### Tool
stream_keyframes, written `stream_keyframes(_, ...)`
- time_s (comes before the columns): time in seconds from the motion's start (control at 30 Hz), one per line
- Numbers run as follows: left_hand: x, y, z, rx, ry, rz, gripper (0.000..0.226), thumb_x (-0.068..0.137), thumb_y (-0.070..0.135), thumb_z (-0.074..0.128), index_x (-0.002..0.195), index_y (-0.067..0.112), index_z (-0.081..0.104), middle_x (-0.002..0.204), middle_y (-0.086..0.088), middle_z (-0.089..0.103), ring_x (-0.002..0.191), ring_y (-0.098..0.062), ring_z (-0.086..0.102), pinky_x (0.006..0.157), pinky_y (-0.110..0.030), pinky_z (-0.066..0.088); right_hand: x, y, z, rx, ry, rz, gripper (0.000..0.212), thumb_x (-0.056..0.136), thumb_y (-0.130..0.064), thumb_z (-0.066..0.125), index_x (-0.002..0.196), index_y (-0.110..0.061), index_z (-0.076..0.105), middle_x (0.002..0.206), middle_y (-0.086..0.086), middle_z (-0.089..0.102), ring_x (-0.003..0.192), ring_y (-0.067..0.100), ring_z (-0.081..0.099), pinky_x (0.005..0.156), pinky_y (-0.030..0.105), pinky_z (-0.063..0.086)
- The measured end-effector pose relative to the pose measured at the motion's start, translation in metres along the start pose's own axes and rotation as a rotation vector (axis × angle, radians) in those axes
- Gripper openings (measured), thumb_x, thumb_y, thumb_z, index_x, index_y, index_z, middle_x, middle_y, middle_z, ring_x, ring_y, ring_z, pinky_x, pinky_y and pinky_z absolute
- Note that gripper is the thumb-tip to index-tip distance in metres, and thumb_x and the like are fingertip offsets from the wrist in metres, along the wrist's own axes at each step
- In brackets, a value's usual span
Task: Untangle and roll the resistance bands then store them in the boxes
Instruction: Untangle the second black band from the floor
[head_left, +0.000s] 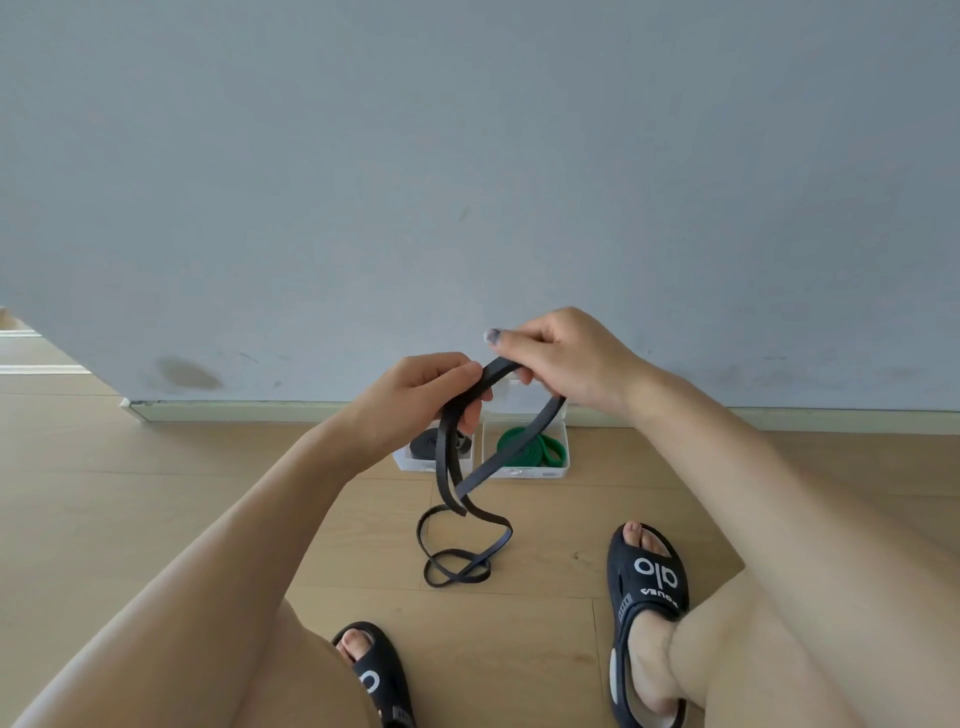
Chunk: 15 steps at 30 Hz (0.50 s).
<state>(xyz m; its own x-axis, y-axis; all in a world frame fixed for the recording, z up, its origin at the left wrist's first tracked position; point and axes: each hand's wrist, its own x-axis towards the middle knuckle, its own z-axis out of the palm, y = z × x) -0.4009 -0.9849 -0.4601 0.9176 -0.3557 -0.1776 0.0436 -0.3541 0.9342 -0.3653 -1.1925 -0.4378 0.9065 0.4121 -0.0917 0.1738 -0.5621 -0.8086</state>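
Black flat band (470, 525) | looped, twisted | slack coils on floor (208, 493)

A home room; wood-plank floor (156, 493), painted wall (467, 156), skirting board (260, 411), house slippers (647, 587)

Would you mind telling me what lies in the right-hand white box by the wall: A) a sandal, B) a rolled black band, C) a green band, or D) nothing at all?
C: the right-hand box holds a green band, while a rolled black band sits in the left-hand box, and both hands, left hand and right hand, grip a loose black band.
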Motion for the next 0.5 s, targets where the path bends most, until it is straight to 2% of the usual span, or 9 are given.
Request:
stream_keyframes(0.07, -0.001, -0.002, -0.002, 0.060, -0.022, -0.007, 0.041, 0.112, 0.027, 0.038, 0.094, 0.006, 0.069, 0.076, -0.006, 0.063, 0.075, -0.019, 0.060, 0.082, -0.032, 0.053, 0.001, 0.004, -0.009, 0.052, 0.041, 0.025, 0.053, 0.101, -0.048, 0.059, 0.057, -0.019, 0.055, 0.066, 0.012, 0.043, 0.056, 0.019, 0.036, 0.060, 0.031, 0.033)
stream_keyframes(0.13, -0.002, -0.005, -0.006, 0.068, -0.020, -0.009, 0.041, 0.112, 0.026, 0.038, 0.095, 0.007, 0.070, 0.076, -0.006, 0.061, 0.075, -0.020, 0.058, 0.081, -0.033, 0.053, 0.001, 0.010, -0.017, 0.085, 0.091, 0.053, 0.051, 0.099, -0.049, 0.062, 0.061, -0.015, 0.059, 0.070, 0.014, 0.043, 0.058, 0.021, 0.034, 0.061, 0.031, 0.032)
stream_keyframes(0.2, -0.002, -0.007, -0.008, 0.093, -0.013, -0.007, 0.039, 0.112, 0.027, 0.040, 0.095, 0.007, 0.070, 0.075, -0.004, 0.060, 0.074, -0.020, 0.057, 0.081, -0.038, 0.052, 0.001, 0.015, -0.024, 0.082, 0.131, 0.089, 0.052, 0.098, -0.048, 0.063, 0.067, -0.007, 0.061, 0.069, 0.014, 0.041, 0.058, 0.022, 0.032, 0.061, 0.032, 0.030)
stream_keyframes(0.27, -0.002, -0.008, -0.009, 0.149, -0.002, -0.011, 0.038, 0.111, 0.029, 0.043, 0.092, 0.009, 0.070, 0.071, -0.001, 0.060, 0.073, -0.020, 0.057, 0.083, -0.045, 0.053, -0.001, 0.018, -0.028, -0.004, 0.115, 0.114, 0.051, 0.101, -0.046, 0.060, 0.065, -0.009, 0.058, 0.064, 0.012, 0.040, 0.055, 0.021, 0.033, 0.059, 0.031, 0.032)
stream_keyframes(0.37, -0.005, -0.008, -0.008, 0.174, 0.015, -0.011, 0.035, 0.109, 0.030, 0.048, 0.087, 0.014, 0.069, 0.069, 0.003, 0.058, 0.070, -0.016, 0.054, 0.076, -0.042, 0.049, -0.003, 0.023, -0.023, -0.112, 0.022, 0.181, 0.050, 0.106, -0.041, 0.050, 0.071, -0.008, 0.063, 0.053, 0.004, 0.054, 0.051, 0.019, 0.049, 0.064, 0.030, 0.042)
stream_keyframes(0.43, -0.007, -0.005, -0.005, 0.147, 0.020, 0.008, 0.034, 0.109, 0.030, 0.049, 0.086, 0.014, 0.069, 0.068, 0.004, 0.054, 0.068, -0.015, 0.049, 0.070, -0.033, 0.043, -0.004, 0.020, -0.016, -0.019, -0.037, 0.192, 0.049, 0.108, -0.043, 0.044, 0.085, -0.009, 0.070, 0.066, -0.001, 0.073, 0.061, 0.014, 0.066, 0.076, 0.034, 0.051)
stream_keyframes(0.5, -0.007, 0.000, 0.001, 0.125, 0.030, 0.036, 0.034, 0.109, 0.029, 0.049, 0.087, 0.012, 0.069, 0.066, 0.005, 0.052, 0.066, -0.015, 0.045, 0.067, -0.030, 0.039, -0.004, 0.013, -0.004, 0.076, -0.080, 0.148, 0.052, 0.110, -0.046, 0.038, 0.094, -0.013, 0.074, 0.079, 0.002, 0.077, 0.073, 0.015, 0.070, 0.086, 0.038, 0.052)
